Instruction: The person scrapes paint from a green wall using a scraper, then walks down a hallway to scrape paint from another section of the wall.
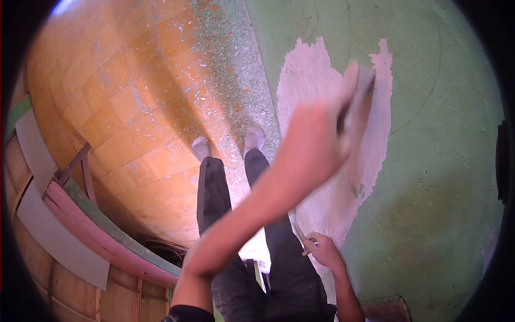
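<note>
My left hand (316, 142) reaches across from the lower left, blurred by motion. Its fingers are closed round a flat scraper-like tool (367, 80), which is over the pale patch (306, 80) on the green wall (429, 161). The tool's exact shape is smeared. Lower down, near my thigh, my right hand (323, 250) is closed on a thin stick-like tool (297, 227), beside the lower part of the pale patch. The patch has ragged edges against the green paint.
Flakes of debris (214, 59) lie on the orange tiled floor (129, 107) along the wall's base. My feet stand near them. A curved pink and green wooden piece (102, 236) is at the lower left. A brownish object (386, 310) is at the bottom right.
</note>
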Motion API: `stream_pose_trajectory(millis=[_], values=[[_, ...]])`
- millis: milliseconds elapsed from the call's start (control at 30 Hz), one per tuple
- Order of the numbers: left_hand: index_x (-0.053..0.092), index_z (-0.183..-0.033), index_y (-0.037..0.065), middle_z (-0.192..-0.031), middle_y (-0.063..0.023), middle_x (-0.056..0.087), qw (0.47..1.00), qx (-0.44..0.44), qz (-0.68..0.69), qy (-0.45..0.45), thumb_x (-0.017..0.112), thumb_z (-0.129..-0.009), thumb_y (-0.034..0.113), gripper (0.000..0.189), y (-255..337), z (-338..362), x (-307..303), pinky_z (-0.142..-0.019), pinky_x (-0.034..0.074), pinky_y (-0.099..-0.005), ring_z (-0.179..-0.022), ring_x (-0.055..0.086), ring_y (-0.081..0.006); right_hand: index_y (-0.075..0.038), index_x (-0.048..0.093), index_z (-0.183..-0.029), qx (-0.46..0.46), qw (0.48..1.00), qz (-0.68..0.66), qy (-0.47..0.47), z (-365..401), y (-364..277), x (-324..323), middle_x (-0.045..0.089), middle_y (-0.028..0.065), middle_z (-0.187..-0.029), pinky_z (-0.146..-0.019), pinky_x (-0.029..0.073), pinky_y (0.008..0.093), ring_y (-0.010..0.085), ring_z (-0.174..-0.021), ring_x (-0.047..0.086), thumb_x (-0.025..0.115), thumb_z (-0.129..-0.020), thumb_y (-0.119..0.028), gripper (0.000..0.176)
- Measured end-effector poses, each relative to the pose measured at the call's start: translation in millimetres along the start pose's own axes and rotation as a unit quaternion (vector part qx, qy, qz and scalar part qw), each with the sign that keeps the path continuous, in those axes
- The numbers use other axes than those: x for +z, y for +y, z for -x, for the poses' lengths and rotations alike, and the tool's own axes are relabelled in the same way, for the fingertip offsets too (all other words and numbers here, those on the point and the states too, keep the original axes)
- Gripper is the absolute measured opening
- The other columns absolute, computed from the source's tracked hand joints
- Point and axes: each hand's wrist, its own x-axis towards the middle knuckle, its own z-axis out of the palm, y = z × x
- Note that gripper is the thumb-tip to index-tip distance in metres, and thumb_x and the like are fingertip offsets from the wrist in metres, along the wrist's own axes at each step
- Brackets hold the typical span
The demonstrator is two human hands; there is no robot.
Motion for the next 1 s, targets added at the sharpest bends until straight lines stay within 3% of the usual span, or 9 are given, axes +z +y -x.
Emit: stream_pose_trajectory(millis=[67,167,200,333,433,600,767,900,1000], values=[[0.048,-0.152,0.011,-0.068,-0.0269,0.055,1.0,0.001,0.004,0.025,0.053,-0.072,-0.007,0.082,5.3,-14.1,-10.9,-0.073,0.052,-0.0366,-0.06,0.064,-0.0263,0.004,0.067,-0.1,-0.004,1.0,0.009,0.004,-2.7,2.3,-1.9,0.072,0.0161,-0.085,-0.073,0.056,0.0344,0.0238,-0.078,0.077,0.061,-0.097,-0.019,0.024],[0.05,-0.149,0.011,-0.066,-0.0264,0.052,0.997,0.023,0.069,-0.008,0.053,-0.072,-0.007,0.079,-16.2,49.1,28.0,-0.068,0.051,-0.0385,-0.056,0.059,-0.0304,0.004,0.067,-0.102,-0.008,1.0,0.026,-0.001,1.7,-0.3,-4.0,0.072,0.0166,-0.085,-0.073,0.056,0.0344,0.024,-0.079,0.077,0.061,-0.097,-0.019,0.024],[0.049,-0.15,0.012,-0.067,-0.0265,0.053,0.999,0.024,0.047,-0.003,0.053,-0.071,-0.007,0.081,-17.3,49.5,32.2,-0.067,0.05,-0.0383,-0.057,0.056,-0.0367,0.004,0.067,-0.103,-0.007,1.0,0.028,0.001,1.2,0.4,-4.0,0.072,0.0167,-0.085,-0.073,0.056,0.0343,0.0241,-0.08,0.077,0.061,-0.097,-0.019,0.024],[0.045,-0.153,0.014,-0.075,-0.0295,0.058,0.998,-0.007,0.006,-0.063,0.053,-0.071,-0.008,0.085,-9.4,17.9,-2.7,-0.072,0.053,-0.0381,-0.066,0.063,-0.0421,0.004,0.067,-0.104,-0.009,1.0,0.021,0.002,-9.3,0.2,-1.3,0.072,0.0165,-0.085,-0.07,0.056,0.0341,0.0239,-0.079,0.077,0.061,-0.097,-0.019,0.024],[0.049,-0.15,0.012,-0.074,-0.0302,0.053,0.998,0.03,0.057,0.025,0.053,-0.071,-0.008,0.081,-15.7,37.8,29.1,-0.068,0.052,-0.0397,-0.064,0.061,-0.042,0.004,0.067,-0.103,-0.015,0.999,0.027,0.012,-3.7,-0.7,-6.9,0.072,0.0164,-0.085,-0.069,0.056,0.0341,0.0236,-0.078,0.077,0.061,-0.097,-0.019,0.025],[0.045,-0.153,0.013,-0.069,-0.0272,0.053,0.999,0.021,-0.02,-0.026,0.054,-0.071,-0.007,0.085,-2.7,5.1,-7.4,-0.071,0.053,-0.0378,-0.062,0.058,-0.0435,0.004,0.066,-0.099,-0.006,1.0,-0.003,-0.006,-8.1,11.3,3.4,0.072,0.0164,-0.084,-0.075,0.057,0.035,0.0227,-0.077,0.077,0.062,-0.096,-0.02,0.025],[0.051,-0.148,0.009,-0.069,-0.027,0.054,0.999,0.009,0.043,0.008,0.054,-0.071,-0.006,0.078,-14.4,32.8,26.3,-0.069,0.051,-0.0384,-0.057,0.057,-0.0339,0.004,0.066,-0.099,-0.011,0.999,0.038,0.001,-2.4,1.7,-6.5,0.072,0.0159,-0.084,-0.077,0.057,0.0351,0.023,-0.078,0.077,0.061,-0.096,-0.02,0.025],[0.051,-0.148,0.01,-0.071,-0.0276,0.056,0.998,-0.063,0.028,0.008,0.054,-0.07,-0.007,0.08,31.9,-1.9,-10.0,-0.069,0.052,-0.0365,-0.057,0.059,-0.0295,0.005,0.067,-0.101,-0.001,1.0,0.01,-0.002,-3.9,2.7,-2.2,0.072,0.0159,-0.085,-0.077,0.056,0.0351,0.0225,-0.078,0.077,0.061,-0.096,-0.019,0.025],[0.052,-0.147,0.01,-0.069,-0.0271,0.054,0.998,0.04,0.05,0.019,0.054,-0.072,-0.005,0.077,-17.1,37.6,28.6,-0.062,0.049,-0.0387,-0.055,0.056,-0.0306,0.005,0.067,-0.103,-0.009,1.0,0.005,0.003,-0.7,2.3,-4.4,0.072,0.015,-0.084,-0.076,0.056,0.035,0.0221,-0.079,0.077,0.061,-0.096,-0.018,0.024]])
